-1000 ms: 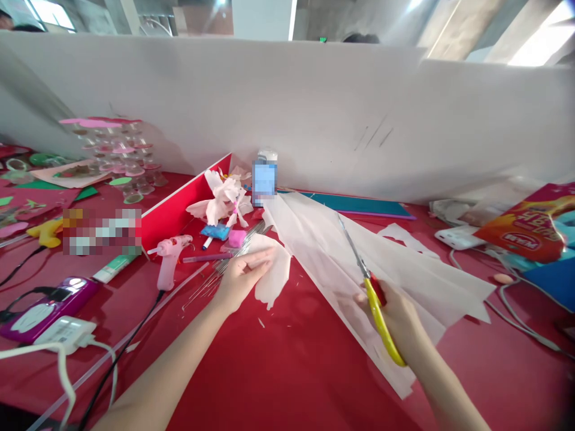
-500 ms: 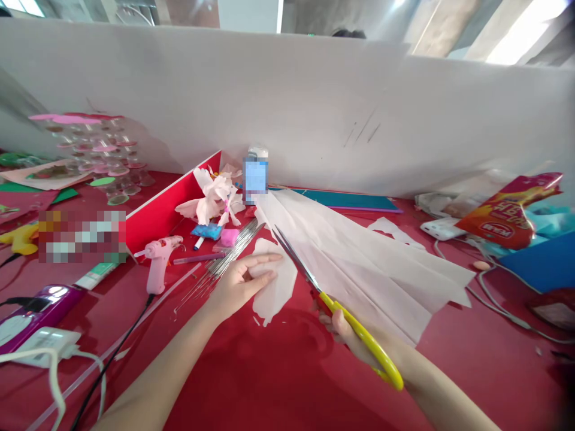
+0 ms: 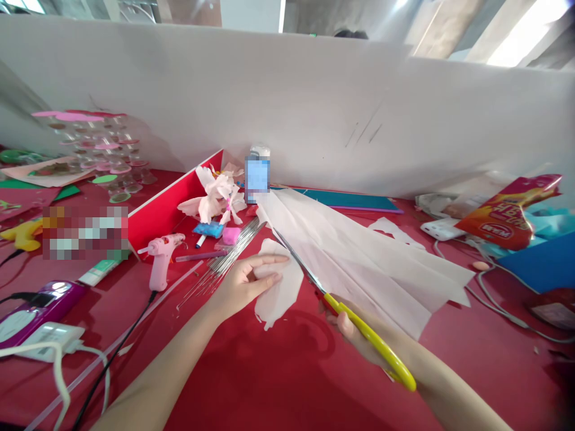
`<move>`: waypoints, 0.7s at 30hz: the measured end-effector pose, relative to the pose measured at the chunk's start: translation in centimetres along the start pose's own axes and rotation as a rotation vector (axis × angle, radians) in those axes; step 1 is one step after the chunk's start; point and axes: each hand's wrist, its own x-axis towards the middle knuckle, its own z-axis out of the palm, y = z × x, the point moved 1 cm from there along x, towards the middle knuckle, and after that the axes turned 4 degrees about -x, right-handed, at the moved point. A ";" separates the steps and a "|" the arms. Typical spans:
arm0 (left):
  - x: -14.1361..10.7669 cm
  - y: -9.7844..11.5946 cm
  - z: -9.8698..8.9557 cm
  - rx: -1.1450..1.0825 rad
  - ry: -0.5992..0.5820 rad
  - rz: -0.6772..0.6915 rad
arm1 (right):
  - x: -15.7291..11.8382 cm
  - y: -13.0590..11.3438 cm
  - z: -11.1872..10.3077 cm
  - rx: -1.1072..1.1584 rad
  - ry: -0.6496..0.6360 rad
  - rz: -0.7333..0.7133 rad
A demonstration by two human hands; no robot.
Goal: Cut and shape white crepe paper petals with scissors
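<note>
My left hand (image 3: 249, 280) pinches a small cut piece of white paper (image 3: 284, 294) between thumb and fingers, low over the red table. The piece is rounded, with a ragged lower end. In my right hand (image 3: 345, 326) is a pair of scissors (image 3: 381, 347) with yellow handles. Their blades point away to the upper left, look nearly or fully closed, and lie close to the right side of the paper piece. A large pleated white sheet (image 3: 359, 257) spreads to the right, beyond and partly under the scissors and right hand.
Left of my left hand lie thin metal wires (image 3: 224, 256), a pink glue gun (image 3: 160, 257) and a white paper flower (image 3: 215, 194). A phone (image 3: 257, 176) stands at the back by the white partition (image 3: 287, 108). Cables and a red snack bag (image 3: 507, 218) are at right.
My left hand and the paper piece have shifted slightly to the right. The scissors' handles have moved a little right and the blades look closer together.
</note>
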 end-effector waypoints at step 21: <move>-0.2 -0.1 0.0 0.025 0.000 -0.006 | -0.6 0.7 -0.5 -0.114 -0.016 -0.053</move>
